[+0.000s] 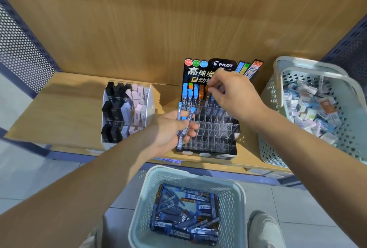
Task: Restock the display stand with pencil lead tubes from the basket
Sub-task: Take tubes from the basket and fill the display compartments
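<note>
In the middle of the frame, on the wooden shelf (79, 98), sits the display stand (214, 134), and that's where the action is. The right hand (234, 92) is up at the back rows, fingertips (212, 89) pinching a single tube (213, 97) near its blue cap. Looks to me like it's going down into a slot. The left hand (169, 130) grips a few spare tubes (179, 120) just left of the stand, fingers curled round them.

My take on doing this bit well: keep the tube upright, line it up over one slot only, let it slide in rather than forcing it, and match the cap colour to its neighbours. Filling back to front makes sense, so the hands don't knock over what's standing.

The tubes are slim, dark, see-through sticks with blue caps and white barcode labels, with a few orange ones mixed in. Plenty of loose tubes (184, 214) lie jumbled in the basket (190, 177) at the bottom of the frame.
</note>
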